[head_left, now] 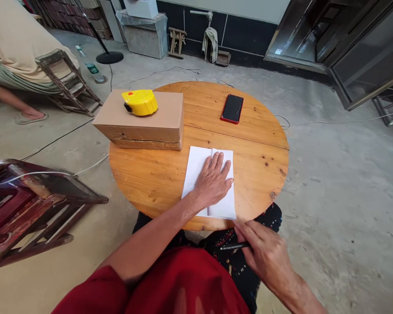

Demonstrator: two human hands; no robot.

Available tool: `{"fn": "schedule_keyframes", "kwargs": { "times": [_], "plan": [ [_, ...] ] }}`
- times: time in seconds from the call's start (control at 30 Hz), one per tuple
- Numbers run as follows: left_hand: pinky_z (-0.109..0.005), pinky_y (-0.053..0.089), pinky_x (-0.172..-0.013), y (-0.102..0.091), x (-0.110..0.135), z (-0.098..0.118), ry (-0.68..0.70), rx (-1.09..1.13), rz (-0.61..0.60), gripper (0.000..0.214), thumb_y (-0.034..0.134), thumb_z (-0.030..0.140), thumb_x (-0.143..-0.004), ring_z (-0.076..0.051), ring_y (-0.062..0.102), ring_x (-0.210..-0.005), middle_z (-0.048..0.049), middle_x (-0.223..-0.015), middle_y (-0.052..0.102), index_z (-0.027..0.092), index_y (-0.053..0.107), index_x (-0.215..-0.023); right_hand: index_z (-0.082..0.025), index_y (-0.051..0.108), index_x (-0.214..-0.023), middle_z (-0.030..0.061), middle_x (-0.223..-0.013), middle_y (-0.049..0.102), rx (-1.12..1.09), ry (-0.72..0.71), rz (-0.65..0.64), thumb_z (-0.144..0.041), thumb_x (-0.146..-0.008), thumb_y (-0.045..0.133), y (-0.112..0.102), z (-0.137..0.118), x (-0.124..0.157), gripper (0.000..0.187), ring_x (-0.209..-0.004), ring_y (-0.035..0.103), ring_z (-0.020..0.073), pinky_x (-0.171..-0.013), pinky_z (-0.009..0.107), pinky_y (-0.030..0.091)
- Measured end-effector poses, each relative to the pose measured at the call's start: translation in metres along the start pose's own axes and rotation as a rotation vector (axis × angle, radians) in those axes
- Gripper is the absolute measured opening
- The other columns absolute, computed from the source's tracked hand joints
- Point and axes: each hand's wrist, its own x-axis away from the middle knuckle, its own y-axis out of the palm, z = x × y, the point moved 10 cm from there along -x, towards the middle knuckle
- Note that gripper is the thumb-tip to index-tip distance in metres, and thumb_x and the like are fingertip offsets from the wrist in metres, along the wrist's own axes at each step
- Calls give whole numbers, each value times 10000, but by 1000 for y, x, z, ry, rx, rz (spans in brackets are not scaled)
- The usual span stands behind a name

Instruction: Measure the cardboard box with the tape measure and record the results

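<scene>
White paper (pixel 196 168) with a fold line down its middle lies near the front edge of the round wooden table (pixel 255 170). Flat on it rests my left hand (pixel 215 179), fingers stretched out. At the paper's lower right corner is my right hand (pixel 265 244), its fingertips at or just beside that corner. A dark pen (pixel 235 246) is held in this hand, its tip pointing left over my lap. Whether the right fingertips also pinch the paper I cannot tell.
A cardboard box (pixel 150 117) stands at the table's left, with a yellow tape measure (pixel 140 102) on top. Behind the paper lies a phone (pixel 232 108) in a red case. A wooden chair (pixel 36 209) is at left. Another person (pixel 22 39) sits at the upper left.
</scene>
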Motion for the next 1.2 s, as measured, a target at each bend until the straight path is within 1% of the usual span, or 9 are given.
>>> {"fn": "schedule_keyframes", "kwargs": {
  "times": [0.03,0.1,0.23,0.33,0.53,0.67,0.83,1.0,1.2],
  "plan": [
    [-480,153,-1189,0,0,0,1,-1,3,591,404,429,-963,-315,181,-1471,-191,-1565,274,100,353,-1452,-137,579,-1141,72,-900,680,9,-20,17,-61,-889,449,-4,0,-7,294,-756,637,189,-668,298,512],
    [-481,150,-1189,-1,0,0,-1,-4,8,594,408,426,-963,-318,183,-1470,-197,-1563,276,96,351,-1453,-141,597,-1119,72,-882,666,17,-83,-2,-55,-887,435,-3,-3,-23,295,-759,609,200,-650,310,495],
    [-482,149,-1187,0,-1,-1,-5,-8,9,590,415,431,-961,-326,185,-1468,-202,-1561,275,104,365,-1449,-147,623,-1084,77,-909,665,-6,-193,-132,-72,-875,466,23,-12,-42,273,-775,576,214,-638,322,486],
    [-479,160,-1183,0,-1,-1,-4,-9,12,593,424,438,-958,-328,191,-1466,-203,-1559,278,110,365,-1448,-130,615,-1139,103,-1024,665,-6,-213,-196,-59,-843,483,37,-14,-39,333,-840,566,235,-684,352,502],
    [-485,160,-1180,0,-1,-1,2,-11,16,595,425,437,-958,-335,219,-1457,-217,-1552,285,101,366,-1446,-127,542,-1286,121,-1150,636,28,-228,-258,-82,-883,477,42,-16,-34,411,-892,556,247,-719,388,523],
    [-491,156,-1182,0,-1,-1,-4,-13,11,602,433,447,-954,-337,200,-1463,-211,-1555,282,107,371,-1447,-133,547,-1281,130,-1189,624,44,-248,-291,-78,-873,490,47,-17,-35,416,-910,558,255,-711,388,532],
    [-512,138,-1186,0,-1,-2,-19,-10,2,599,433,449,-952,-343,160,-1471,-188,-1565,275,122,372,-1450,-153,547,-1284,135,-1286,582,58,-239,-319,-76,-868,489,52,-14,-32,427,-980,545,263,-772,402,533],
    [-527,132,-1186,0,-2,-2,-22,-10,0,608,450,453,-943,-335,161,-1473,-181,-1568,271,129,367,-1451,-158,551,-1281,132,-1293,578,62,-226,-358,-69,-845,514,53,-15,-30,447,-957,536,256,-766,390,529],
    [-524,139,-1188,1,-1,-1,-25,-7,0,604,456,449,-943,-336,165,-1471,-179,-1570,269,134,376,-1452,-159,530,-1313,130,-1317,557,61,-160,-288,-49,-798,535,55,-15,-25,527,-1031,491,264,-828,388,508]
  ]
}}
